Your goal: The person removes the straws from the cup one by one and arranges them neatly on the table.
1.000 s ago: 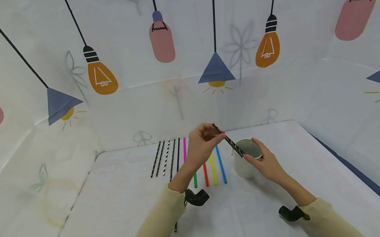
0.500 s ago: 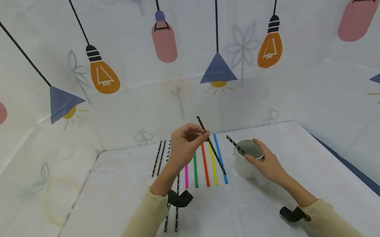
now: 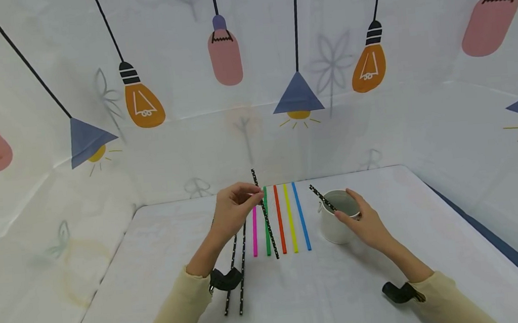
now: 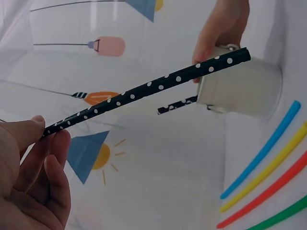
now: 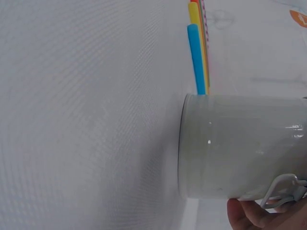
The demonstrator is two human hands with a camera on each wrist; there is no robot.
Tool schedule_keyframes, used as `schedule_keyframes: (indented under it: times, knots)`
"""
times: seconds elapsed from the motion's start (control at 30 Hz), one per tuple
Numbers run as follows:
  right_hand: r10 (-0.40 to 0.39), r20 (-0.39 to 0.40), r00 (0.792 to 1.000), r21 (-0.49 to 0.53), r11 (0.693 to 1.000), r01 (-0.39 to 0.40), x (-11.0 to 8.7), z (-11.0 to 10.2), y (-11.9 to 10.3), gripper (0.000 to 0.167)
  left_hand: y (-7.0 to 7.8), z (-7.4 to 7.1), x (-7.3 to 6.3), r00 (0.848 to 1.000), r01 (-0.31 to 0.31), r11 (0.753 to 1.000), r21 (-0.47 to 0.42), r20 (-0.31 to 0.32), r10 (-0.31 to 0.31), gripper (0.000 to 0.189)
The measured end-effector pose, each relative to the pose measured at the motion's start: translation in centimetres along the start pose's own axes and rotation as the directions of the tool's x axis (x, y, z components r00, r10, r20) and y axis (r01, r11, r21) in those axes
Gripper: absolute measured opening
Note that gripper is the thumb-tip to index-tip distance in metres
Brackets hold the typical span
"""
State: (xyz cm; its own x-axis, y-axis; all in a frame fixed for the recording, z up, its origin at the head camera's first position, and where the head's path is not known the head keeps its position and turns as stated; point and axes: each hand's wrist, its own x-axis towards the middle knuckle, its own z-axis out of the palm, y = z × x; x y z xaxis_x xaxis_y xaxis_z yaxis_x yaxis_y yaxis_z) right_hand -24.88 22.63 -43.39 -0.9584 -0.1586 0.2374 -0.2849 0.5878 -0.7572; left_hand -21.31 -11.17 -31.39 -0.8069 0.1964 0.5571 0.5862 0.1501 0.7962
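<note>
My left hand (image 3: 235, 210) pinches a black straw with white dots (image 3: 269, 226) near its upper end, thumb against fingertips. The straw slants down over the row of coloured straws; the left wrist view shows its full length pointing toward the bucket. A white metal bucket (image 3: 334, 229) stands upright on the table, gripped at its rim by my right hand (image 3: 366, 220). Another black dotted straw (image 3: 321, 197) leans in the bucket, its top sticking out to the left. The bucket's wire handle loop (image 5: 280, 189) shows beside my right fingers.
Between the hands lie pink (image 3: 254, 235), green (image 3: 268, 244), red (image 3: 279, 220), yellow (image 3: 290, 220) and blue (image 3: 301, 219) straws side by side. Two black dotted straws (image 3: 241, 294) lie nearer, partly behind my left arm. The white table (image 3: 343, 297) meets a printed backdrop (image 3: 249, 147).
My left hand has moved left, away from the bucket, with a dotted straw in its fingers. One dotted straw stays leaning in the bucket. My right hand holds the rim as before.
</note>
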Motion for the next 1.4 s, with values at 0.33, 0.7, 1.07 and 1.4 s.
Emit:
schedule_keyframes:
  times: [0.33, 0.7, 1.07, 1.4]
  knots:
    - [0.002, -0.004, 1.000, 0.009, 1.000, -0.002, 0.0, 0.1, 0.3, 0.079, -5.8, -1.7, -1.6, 0.995, 0.098, 0.995, 0.024, -0.009, -0.098, 0.009]
    - [0.001, -0.010, 1.000, 0.014, 1.000, -0.001, 0.1, 0.2, 0.4, 0.079, -8.6, -3.9, -4.4, 0.943, 0.331, 0.943, 0.028, 0.006, -0.332, 0.020]
    - [0.003, -0.009, 1.000, 0.010, 1.000, -0.003, 0.1, 0.2, 0.4, 0.080, -10.7, -6.2, -7.8, 0.888, 0.433, 0.900, 0.054, 0.147, -0.436, 0.025]
    - [-0.002, -0.008, 1.000, 0.012, 1.000, 0.002, 0.1, 0.2, 0.2, 0.079, -12.1, -7.5, -9.5, 0.858, 0.452, 0.882, 0.133, 0.206, -0.471, 0.027]
